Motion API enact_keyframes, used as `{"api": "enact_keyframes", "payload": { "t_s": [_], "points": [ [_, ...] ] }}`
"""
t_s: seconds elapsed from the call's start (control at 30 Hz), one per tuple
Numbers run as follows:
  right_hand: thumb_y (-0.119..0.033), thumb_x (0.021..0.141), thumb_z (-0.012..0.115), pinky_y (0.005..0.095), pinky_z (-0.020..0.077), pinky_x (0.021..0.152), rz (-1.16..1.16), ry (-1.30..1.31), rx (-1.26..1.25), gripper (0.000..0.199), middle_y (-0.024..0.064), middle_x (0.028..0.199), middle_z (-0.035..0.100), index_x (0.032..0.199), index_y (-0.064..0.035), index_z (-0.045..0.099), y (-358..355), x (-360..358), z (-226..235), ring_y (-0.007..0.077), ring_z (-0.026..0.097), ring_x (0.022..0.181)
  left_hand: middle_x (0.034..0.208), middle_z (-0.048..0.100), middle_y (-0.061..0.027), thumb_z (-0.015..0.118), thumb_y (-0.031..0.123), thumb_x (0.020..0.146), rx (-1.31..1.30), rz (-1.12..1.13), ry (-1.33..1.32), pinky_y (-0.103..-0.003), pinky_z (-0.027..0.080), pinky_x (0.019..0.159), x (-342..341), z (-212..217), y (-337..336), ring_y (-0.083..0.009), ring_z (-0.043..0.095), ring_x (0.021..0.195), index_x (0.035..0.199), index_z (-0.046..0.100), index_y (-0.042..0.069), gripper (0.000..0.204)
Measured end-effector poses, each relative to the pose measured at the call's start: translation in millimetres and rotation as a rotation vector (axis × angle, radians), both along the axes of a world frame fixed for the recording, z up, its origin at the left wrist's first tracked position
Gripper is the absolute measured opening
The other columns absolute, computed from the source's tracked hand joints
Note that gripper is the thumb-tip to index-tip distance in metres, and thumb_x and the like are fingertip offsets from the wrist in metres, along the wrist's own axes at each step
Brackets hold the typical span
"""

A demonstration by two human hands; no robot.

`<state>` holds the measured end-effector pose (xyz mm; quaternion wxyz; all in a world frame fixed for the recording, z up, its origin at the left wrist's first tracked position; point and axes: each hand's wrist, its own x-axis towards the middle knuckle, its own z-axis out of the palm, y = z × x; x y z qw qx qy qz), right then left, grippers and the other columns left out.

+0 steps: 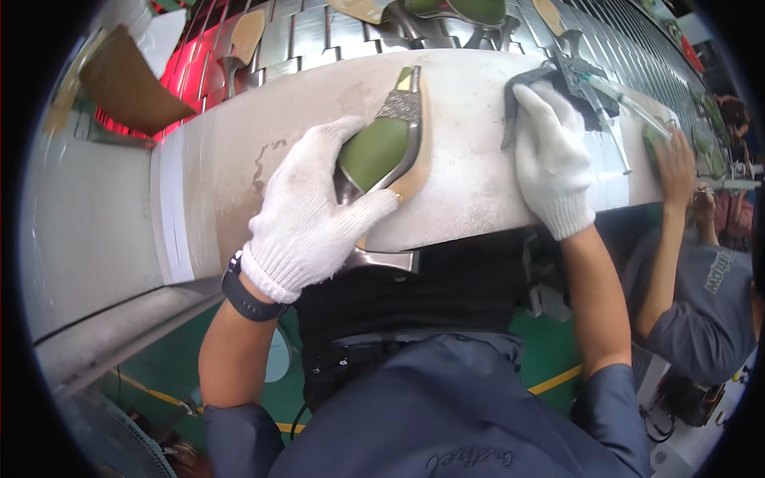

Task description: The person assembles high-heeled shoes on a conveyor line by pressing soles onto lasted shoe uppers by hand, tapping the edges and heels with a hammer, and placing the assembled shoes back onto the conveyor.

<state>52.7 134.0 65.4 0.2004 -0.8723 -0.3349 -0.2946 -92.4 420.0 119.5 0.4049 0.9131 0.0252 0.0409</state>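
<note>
A green high-heeled shoe (376, 153) with a glittery grey band and a tan sole lies tilted on the pale work board (470, 143). My left hand (307, 207), in a white knit glove, wraps its fingers and thumb round the shoe's side. Its metallic heel (389, 260) points toward me, past the board's near edge. Farther right, my gloved right hand (554, 151) is closed over a dark grey cloth (522, 84); the fingertips are partly hidden. Beside that hand, two clear syringes (606, 126) extend from the cloth toward the right.
Beyond the board runs a metal-slatted conveyor (291, 36) carrying several shoes, red-lit at left. A curved brown sheet (131, 80) stands upper left. At right, a co-worker's hand (679, 167) reaches onto the board beside another green shoe, close to the syringes.
</note>
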Motion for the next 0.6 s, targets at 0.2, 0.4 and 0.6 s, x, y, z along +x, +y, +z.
{"api": "enact_keyframes", "payload": {
  "t_s": [0.2, 0.4, 0.6],
  "points": [
    [-0.005, 0.096, 0.064, 0.0531, 0.0576, 0.095, -0.138, 0.246, -0.126, 0.046, 0.0233, 0.123, 0.071, 0.142, -0.0121, 0.067, 1, 22, 9, 0.0441, 0.069, 0.112, 0.134, 0.069, -0.0242, 0.087, 0.030, 0.087, 0.198, -0.099, -0.102, -0.046, 0.055, 0.108, 11, -5, -3, -0.0390, 0.069, 0.125, 0.147, 0.059, -0.003, 0.075],
    [-0.009, 0.100, 0.071, 0.0424, 0.0596, 0.089, 0.356, 0.710, 0.138, 0.029, 0.0202, 0.113, 0.075, 0.128, -0.0024, 0.069, 16, -32, 40, 0.0334, 0.075, 0.103, 0.134, 0.072, -0.0271, 0.093, 0.029, 0.080, 0.152, -0.140, -0.047, -0.049, 0.056, 0.106, 39, -2, -14, -0.0449, 0.071, 0.119, 0.168, 0.039, 0.000, 0.108],
    [-0.016, 0.102, 0.068, 0.0441, 0.0611, 0.107, 0.576, 1.108, 0.820, 0.040, 0.0222, 0.126, 0.077, 0.134, 0.0080, 0.068, 25, -29, 63, 0.0327, 0.077, 0.117, 0.132, 0.073, -0.0265, 0.091, 0.017, 0.076, 0.089, -0.163, -0.040, -0.047, 0.057, 0.107, 42, 2, -16, -0.0422, 0.074, 0.120, 0.171, 0.036, 0.001, 0.111]
  ]
}}
